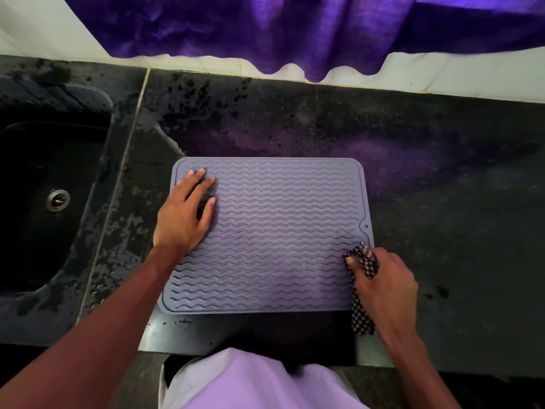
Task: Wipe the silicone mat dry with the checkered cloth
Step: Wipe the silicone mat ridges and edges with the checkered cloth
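A grey-purple silicone mat (280, 231) with wavy ridges lies flat on the dark stone counter. My left hand (185, 211) rests flat on the mat's left side, fingers straight and spread toward the far left corner. My right hand (383, 278) grips the bunched black-and-white checkered cloth (364, 261) at the mat's near right edge. Part of the cloth hangs out below the hand, over the mat's right corner.
A dark sink (44, 202) with a metal drain is set in the counter on the left. The black stone counter (442, 187) looks wet and blotchy around the mat. A purple curtain (265, 31) hangs over the white wall behind.
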The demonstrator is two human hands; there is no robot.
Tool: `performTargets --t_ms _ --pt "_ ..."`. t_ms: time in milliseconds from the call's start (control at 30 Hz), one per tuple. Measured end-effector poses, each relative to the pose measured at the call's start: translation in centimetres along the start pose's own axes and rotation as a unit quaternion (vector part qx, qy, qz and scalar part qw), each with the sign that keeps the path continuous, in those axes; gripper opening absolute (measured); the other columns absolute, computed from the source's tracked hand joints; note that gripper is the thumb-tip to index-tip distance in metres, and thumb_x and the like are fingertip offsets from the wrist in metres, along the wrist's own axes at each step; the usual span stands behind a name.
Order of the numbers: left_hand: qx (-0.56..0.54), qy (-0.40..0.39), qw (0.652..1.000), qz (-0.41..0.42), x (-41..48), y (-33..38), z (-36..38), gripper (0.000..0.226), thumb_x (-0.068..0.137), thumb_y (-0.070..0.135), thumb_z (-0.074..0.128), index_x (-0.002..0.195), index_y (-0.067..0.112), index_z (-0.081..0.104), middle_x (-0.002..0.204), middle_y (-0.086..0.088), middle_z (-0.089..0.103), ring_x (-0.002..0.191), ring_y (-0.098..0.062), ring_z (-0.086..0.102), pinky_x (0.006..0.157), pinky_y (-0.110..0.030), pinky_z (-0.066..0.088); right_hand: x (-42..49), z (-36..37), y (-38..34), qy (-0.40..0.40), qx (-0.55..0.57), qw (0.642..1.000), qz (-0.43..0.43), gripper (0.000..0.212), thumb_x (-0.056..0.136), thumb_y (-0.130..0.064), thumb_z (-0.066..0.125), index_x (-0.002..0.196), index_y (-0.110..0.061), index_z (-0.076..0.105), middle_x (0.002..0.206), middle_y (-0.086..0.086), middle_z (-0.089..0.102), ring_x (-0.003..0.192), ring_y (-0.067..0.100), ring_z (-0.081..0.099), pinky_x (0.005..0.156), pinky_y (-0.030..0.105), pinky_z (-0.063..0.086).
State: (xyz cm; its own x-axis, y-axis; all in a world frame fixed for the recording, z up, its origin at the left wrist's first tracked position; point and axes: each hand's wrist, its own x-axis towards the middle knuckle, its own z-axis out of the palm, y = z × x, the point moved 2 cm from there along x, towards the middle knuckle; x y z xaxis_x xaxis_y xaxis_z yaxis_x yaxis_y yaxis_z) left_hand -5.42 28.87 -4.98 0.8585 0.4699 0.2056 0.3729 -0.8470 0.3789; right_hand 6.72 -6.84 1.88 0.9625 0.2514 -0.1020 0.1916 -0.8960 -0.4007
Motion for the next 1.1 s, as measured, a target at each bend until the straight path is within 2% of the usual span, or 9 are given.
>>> performTargets --t_ms 67,133,200,267,367,567,800,967,1100 --pt "0.002 0.0 1.0 0.002 0.0 0.0 0.0 0.045 0.105 0.035 0.047 0.145 0.016 0.056 0.158 -0.001 0.045 0.147 -0.02 0.041 0.115 -0.04 0.043 0.4 -0.7 -0.1 0.015 0.042 0.995 -0.085 0.021 0.078 -0.023 0.078 0.097 -0.021 0.07 0.093 -0.001 0.064 0.083 0.027 0.061 0.072 0.032 0.045" --pt "0.001 0.001 1.0 0.006 0.0 0.0 0.0 0.045 0.105 0.035 0.047 0.145 0.016 0.056 0.158 -0.002 0.045 0.146 -0.021 0.041 0.116 -0.041 0.042 0.4 -0.5 -1.5 0.0 0.052 0.977 -0.205 0.032 0.075 -0.007 0.075 0.103 -0.022 0.072 0.1 -0.006 0.065 0.088 0.022 0.056 0.076 0.031 0.044" --pt "-0.002 0.003 1.0 0.008 0.1 0.0 0.0 0.045 0.105 0.035 0.047 0.144 0.016 0.056 0.157 -0.002 0.045 0.146 -0.021 0.042 0.116 -0.04 0.042 -0.1 0.7 -3.1 -0.034 0.013 0.952 -0.302 0.048 0.07 -0.001 0.061 0.113 -0.023 0.07 0.111 -0.008 0.066 0.096 0.022 0.053 0.081 0.035 0.042" --pt "-0.003 0.006 1.0 0.01 0.1 0.0 0.0 0.045 0.105 0.036 0.047 0.144 0.016 0.056 0.157 -0.002 0.045 0.145 -0.021 0.042 0.116 -0.04 0.042 -1.2 2.1 -3.4 -0.045 -0.035 0.939 -0.338 0.063 0.066 -0.003 0.046 0.122 -0.023 0.065 0.122 -0.008 0.063 0.107 0.023 0.054 0.09 0.036 0.04" --pt "-0.003 0.004 1.0 0.004 0.0 -0.1 0.1 0.045 0.105 0.036 0.047 0.145 0.017 0.056 0.158 -0.001 0.045 0.146 -0.021 0.042 0.116 -0.041 0.042 -2.8 3.1 -1.6 -0.004 -0.047 0.945 -0.324 0.069 0.066 0.003 0.046 0.128 -0.02 0.062 0.131 -0.002 0.06 0.115 0.023 0.055 0.101 0.04 0.039" --pt "-0.004 0.009 1.0 0.002 0.0 0.0 0.2 0.044 0.105 0.035 0.049 0.144 0.016 0.056 0.157 -0.001 0.046 0.145 -0.022 0.043 0.116 -0.042 0.042 -3.9 4.4 -0.3 0.057 -0.027 0.938 -0.341 0.065 0.069 0.012 0.053 0.124 -0.021 0.067 0.13 -0.002 0.062 0.117 0.022 0.06 0.099 0.043 0.045" --pt "-0.013 0.008 1.0 0.015 0.1 -0.4 0.1 0.045 0.105 0.035 0.048 0.145 0.015 0.056 0.158 -0.002 0.045 0.146 -0.022 0.042 0.115 -0.044 0.043 -1.8 2.4 0.1 0.052 -0.115 0.901 -0.414 0.043 0.082 -0.008 0.048 0.117 -0.022 0.07 0.118 -0.003 0.068 0.087 0.026 0.061 0.075 0.039 0.049" --pt "-0.009 0.007 1.0 0.014 0.0 -0.2 0.0 0.045 0.105 0.033 0.049 0.145 0.014 0.056 0.157 -0.004 0.046 0.146 -0.024 0.042 0.116 -0.046 0.041 -1.3 1.5 2.4 0.077 -0.14 0.944 -0.289 0.062 0.06 0.002 0.054 0.116 -0.019 0.07 0.118 -0.001 0.068 0.078 0.029 0.052 0.066 0.039 0.044" --pt "0.003 -0.001 1.0 0.011 0.1 -0.1 0.0 0.046 0.105 0.033 0.048 0.145 0.013 0.055 0.157 -0.006 0.045 0.146 -0.024 0.041 0.116 -0.046 0.041 -1.8 1.1 0.1 0.137 -0.065 0.961 -0.232 0.067 0.062 0.008 0.045 0.121 -0.014 0.068 0.118 0.003 0.068 0.076 0.029 0.049 0.068 0.043 0.049"
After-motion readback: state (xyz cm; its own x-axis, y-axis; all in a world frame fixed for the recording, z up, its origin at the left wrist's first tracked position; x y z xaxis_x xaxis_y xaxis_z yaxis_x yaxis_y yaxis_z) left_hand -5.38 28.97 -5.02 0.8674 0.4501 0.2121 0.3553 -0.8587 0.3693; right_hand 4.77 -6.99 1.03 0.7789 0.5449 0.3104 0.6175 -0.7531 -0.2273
